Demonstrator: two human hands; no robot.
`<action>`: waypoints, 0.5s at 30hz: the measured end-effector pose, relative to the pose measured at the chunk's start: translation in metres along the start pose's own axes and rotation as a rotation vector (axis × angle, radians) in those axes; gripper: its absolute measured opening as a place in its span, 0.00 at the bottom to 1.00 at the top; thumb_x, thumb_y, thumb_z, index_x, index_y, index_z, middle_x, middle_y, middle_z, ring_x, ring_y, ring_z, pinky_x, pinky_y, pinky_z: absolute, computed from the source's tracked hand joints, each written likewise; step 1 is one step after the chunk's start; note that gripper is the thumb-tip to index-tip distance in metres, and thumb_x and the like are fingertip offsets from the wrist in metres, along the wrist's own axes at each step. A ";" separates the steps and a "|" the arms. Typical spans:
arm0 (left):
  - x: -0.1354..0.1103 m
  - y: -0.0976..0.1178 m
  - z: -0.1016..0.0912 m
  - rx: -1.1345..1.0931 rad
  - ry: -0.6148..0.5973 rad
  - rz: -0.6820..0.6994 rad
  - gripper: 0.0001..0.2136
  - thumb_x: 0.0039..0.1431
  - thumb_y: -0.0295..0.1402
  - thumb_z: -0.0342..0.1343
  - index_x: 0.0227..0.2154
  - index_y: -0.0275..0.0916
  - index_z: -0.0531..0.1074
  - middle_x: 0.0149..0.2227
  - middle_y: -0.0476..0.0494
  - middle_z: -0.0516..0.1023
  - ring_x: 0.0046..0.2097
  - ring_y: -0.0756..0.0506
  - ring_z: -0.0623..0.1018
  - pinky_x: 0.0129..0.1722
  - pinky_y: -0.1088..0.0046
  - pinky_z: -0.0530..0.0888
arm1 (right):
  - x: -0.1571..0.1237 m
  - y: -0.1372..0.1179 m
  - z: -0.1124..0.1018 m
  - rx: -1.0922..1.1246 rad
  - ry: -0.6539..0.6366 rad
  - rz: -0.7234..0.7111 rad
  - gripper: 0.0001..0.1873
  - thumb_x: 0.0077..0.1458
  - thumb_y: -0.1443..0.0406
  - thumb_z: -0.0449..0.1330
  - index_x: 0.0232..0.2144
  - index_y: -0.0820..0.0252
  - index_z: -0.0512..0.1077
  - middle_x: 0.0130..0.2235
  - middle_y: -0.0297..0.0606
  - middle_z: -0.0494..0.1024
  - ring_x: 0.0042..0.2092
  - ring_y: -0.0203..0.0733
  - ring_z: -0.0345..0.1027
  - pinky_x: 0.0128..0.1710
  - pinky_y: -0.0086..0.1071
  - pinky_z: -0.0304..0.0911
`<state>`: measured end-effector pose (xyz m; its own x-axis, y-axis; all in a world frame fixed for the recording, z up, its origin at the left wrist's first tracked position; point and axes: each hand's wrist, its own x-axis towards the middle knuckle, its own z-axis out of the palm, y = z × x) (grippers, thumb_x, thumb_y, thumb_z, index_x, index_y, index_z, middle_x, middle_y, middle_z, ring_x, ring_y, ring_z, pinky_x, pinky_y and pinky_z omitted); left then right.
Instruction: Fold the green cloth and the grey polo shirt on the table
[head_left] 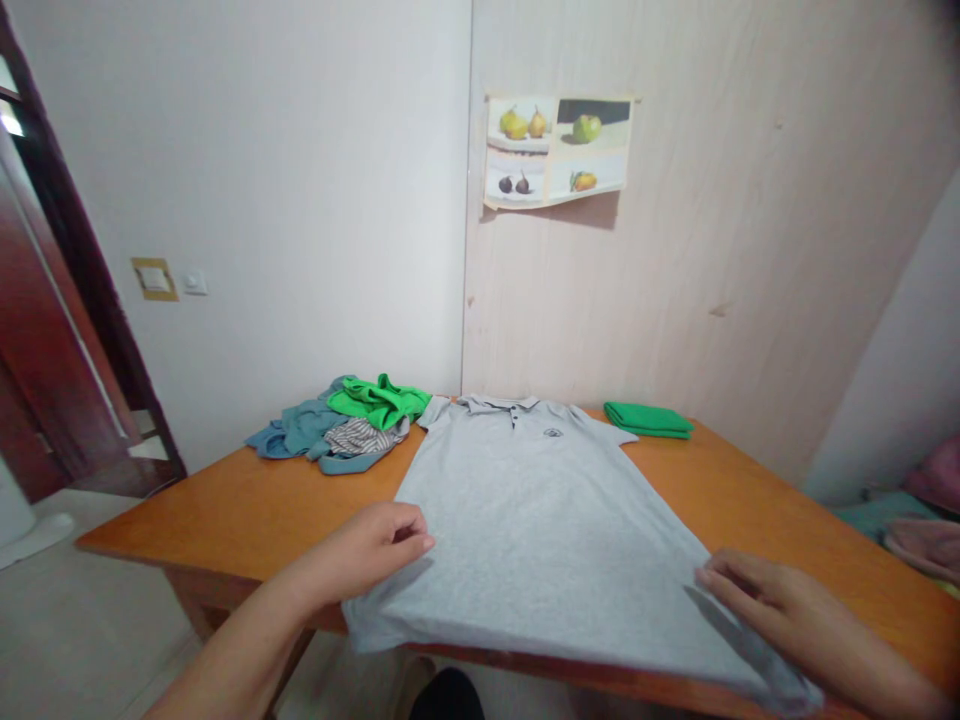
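head cam | faces forward, tilted down | close over grey shirt [525,500] on table [247,510] (one view only)

Grey polo shirt [540,500], orange table [255,510]

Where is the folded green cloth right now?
In the head view, the folded green cloth lies at the far right of the table, close to the wooden wall, just beside a sleeve of the grey polo shirt.

We are looking into a room of a home: a grey polo shirt [525,500] and a clothes pile [341,425] are lying on the wooden table [247,510], a fruit picture [559,150] is hanging on the wall behind it
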<state>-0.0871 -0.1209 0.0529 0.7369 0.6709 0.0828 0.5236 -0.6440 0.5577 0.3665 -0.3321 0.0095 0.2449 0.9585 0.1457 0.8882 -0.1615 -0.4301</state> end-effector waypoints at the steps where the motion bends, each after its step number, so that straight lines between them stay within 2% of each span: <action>1: 0.008 0.002 0.004 0.032 0.081 0.035 0.14 0.63 0.43 0.51 0.32 0.38 0.74 0.32 0.47 0.73 0.36 0.46 0.72 0.34 0.73 0.66 | 0.006 -0.004 0.002 0.006 -0.009 -0.020 0.24 0.61 0.45 0.49 0.34 0.53 0.76 0.35 0.39 0.80 0.37 0.46 0.73 0.38 0.34 0.65; 4: 0.026 0.003 0.021 0.134 0.196 0.102 0.11 0.60 0.40 0.55 0.38 0.40 0.75 0.39 0.44 0.74 0.43 0.43 0.72 0.43 0.69 0.67 | 0.019 -0.012 0.012 -0.031 0.037 -0.088 0.23 0.62 0.48 0.50 0.42 0.54 0.76 0.44 0.42 0.80 0.46 0.48 0.72 0.48 0.38 0.65; 7: 0.029 -0.001 0.037 0.223 0.217 0.085 0.10 0.58 0.40 0.58 0.38 0.41 0.75 0.39 0.43 0.73 0.44 0.41 0.71 0.45 0.67 0.67 | 0.020 -0.012 0.022 -0.112 0.053 -0.113 0.22 0.62 0.48 0.50 0.41 0.54 0.76 0.44 0.43 0.79 0.47 0.49 0.71 0.49 0.39 0.64; 11: 0.012 -0.004 0.044 0.201 0.226 0.085 0.11 0.58 0.42 0.58 0.39 0.42 0.74 0.39 0.45 0.72 0.43 0.42 0.71 0.43 0.67 0.67 | 0.003 -0.005 0.024 -0.161 0.045 -0.086 0.22 0.63 0.47 0.49 0.36 0.53 0.76 0.41 0.41 0.79 0.44 0.48 0.72 0.46 0.38 0.64; 15: -0.011 0.005 0.035 0.087 0.104 0.085 0.11 0.60 0.44 0.56 0.34 0.41 0.74 0.36 0.47 0.72 0.40 0.45 0.71 0.39 0.71 0.67 | -0.020 0.003 0.015 -0.152 -0.027 -0.041 0.24 0.62 0.46 0.50 0.28 0.52 0.76 0.33 0.39 0.79 0.37 0.46 0.73 0.40 0.35 0.65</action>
<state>-0.0773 -0.1440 0.0258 0.7347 0.6437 0.2141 0.4993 -0.7268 0.4717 0.3577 -0.3486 -0.0083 0.1984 0.9707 0.1356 0.9463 -0.1537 -0.2845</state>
